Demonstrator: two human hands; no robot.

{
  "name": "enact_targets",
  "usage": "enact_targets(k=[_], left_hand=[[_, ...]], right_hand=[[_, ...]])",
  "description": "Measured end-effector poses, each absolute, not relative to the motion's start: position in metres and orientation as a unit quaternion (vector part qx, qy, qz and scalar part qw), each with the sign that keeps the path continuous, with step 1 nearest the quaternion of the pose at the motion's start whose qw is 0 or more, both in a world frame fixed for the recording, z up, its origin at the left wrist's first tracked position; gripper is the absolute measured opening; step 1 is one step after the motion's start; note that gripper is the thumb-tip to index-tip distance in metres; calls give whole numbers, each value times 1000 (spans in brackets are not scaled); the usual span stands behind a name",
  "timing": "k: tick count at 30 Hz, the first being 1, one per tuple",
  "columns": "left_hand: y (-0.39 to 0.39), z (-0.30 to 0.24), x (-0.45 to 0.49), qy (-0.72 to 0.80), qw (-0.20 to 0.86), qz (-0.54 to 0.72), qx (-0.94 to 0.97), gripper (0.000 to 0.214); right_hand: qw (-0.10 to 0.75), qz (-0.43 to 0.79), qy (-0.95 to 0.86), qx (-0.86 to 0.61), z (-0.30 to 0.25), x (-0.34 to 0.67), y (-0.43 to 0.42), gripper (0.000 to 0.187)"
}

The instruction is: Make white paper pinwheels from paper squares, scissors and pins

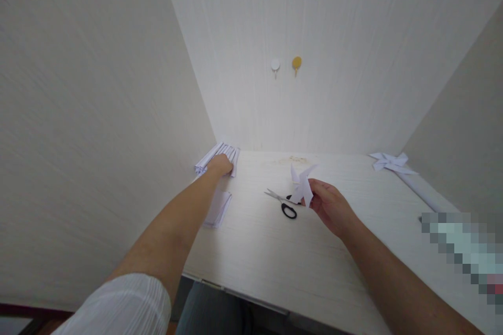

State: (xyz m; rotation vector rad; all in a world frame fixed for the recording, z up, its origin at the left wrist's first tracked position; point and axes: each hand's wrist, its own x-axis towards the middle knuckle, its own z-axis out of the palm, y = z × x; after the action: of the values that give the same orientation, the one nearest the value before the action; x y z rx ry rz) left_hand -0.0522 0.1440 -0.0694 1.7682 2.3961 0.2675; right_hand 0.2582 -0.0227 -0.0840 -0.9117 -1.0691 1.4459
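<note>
While I work left to right:
Left hand (220, 164): my grip presses flat, clasping nothing, on the stack of folded paper strips (217, 157) at the bench's (275, 256) far-left corner; best to slide one strip free.
Scissors (283, 204): lying untouched mid-bench.
Right hand (330, 205): pinching the folded paper pinwheel (302, 184), lightly.
Containers: none visible.

Left hand (220, 164) and right hand (332, 207) bare, no rings or watch visible — left upper arm in a white, finely ribbed sleeve (121, 306) — right forearm uncovered
</note>
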Motion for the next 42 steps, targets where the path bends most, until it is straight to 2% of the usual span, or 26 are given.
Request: enact_targets(k=[5,13,17,23,28,34,42], left_hand=[[130,-56,-53,780,131,205,576,16],[66,-68,22,613,368,414,564,17],[52,-80,56,536,437,465,553,11],[44,-94,70,440,499,476,575,25],[32,-105,75,413,456,436,657,19],[20,-100,78,428,341,404,733,38],[24,-109,77,436,345,366,746,30]], right_hand=[[541,604,-447,-376,-85,258,-22,20],[586,577,-405,-399,-89,267,-13,14],[606,558,-395,-407,-92,272,-10,16],[625,541,-387,-407,-91,271,-8,16],[656,529,-363,-398,-86,276,-6,16],[679,513,-357,-386,-85,281,-4,15],[692,516,-333,-381,-85,282,-3,17]])
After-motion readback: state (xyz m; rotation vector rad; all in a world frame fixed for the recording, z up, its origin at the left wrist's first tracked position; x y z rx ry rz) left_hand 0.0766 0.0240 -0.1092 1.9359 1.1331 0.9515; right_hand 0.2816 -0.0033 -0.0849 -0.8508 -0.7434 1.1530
